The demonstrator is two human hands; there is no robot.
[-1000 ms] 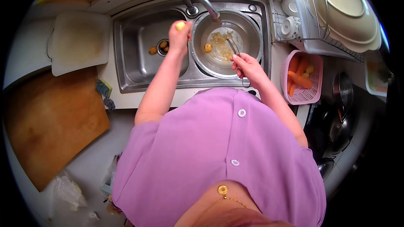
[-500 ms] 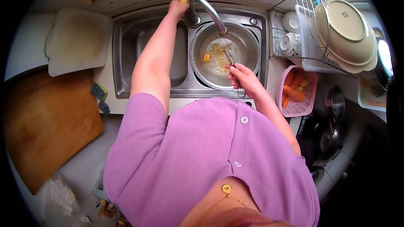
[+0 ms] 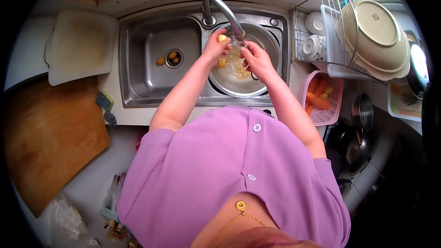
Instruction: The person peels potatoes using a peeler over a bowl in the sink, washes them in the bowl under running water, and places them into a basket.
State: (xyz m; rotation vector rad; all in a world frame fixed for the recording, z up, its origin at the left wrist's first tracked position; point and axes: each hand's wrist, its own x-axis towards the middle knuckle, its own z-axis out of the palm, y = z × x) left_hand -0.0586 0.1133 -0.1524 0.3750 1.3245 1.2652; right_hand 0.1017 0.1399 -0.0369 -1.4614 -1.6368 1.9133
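My left hand (image 3: pixel 216 49) is closed on a peeled yellow potato (image 3: pixel 222 38) above the left part of the metal basin (image 3: pixel 271 48). My right hand (image 3: pixel 257 60) grips the peeler, mostly hidden by the fingers, just below the tap spout (image 3: pixel 237 31). Water seems to run from the spout between both hands. Inside the basin lie pale peelings (image 3: pixel 240 70) and a brown potato (image 3: pixel 223 63). Several unpeeled potatoes (image 3: pixel 173 55) rest around the drain of the left sink bowl (image 3: pixel 151 76).
A pink basket (image 3: pixel 327 115) with carrots stands right of the sink, below a dish rack (image 3: pixel 301 41) holding cups and a large dish (image 3: pixel 372 23). At the left are a white board (image 3: pixel 82 41), a wooden board (image 3: pixel 55 133) and a sponge (image 3: pixel 105 101).
My left hand has come from behind the tap to over the basin with the potato. My right hand has moved up under the spout, where water now seems to flow.
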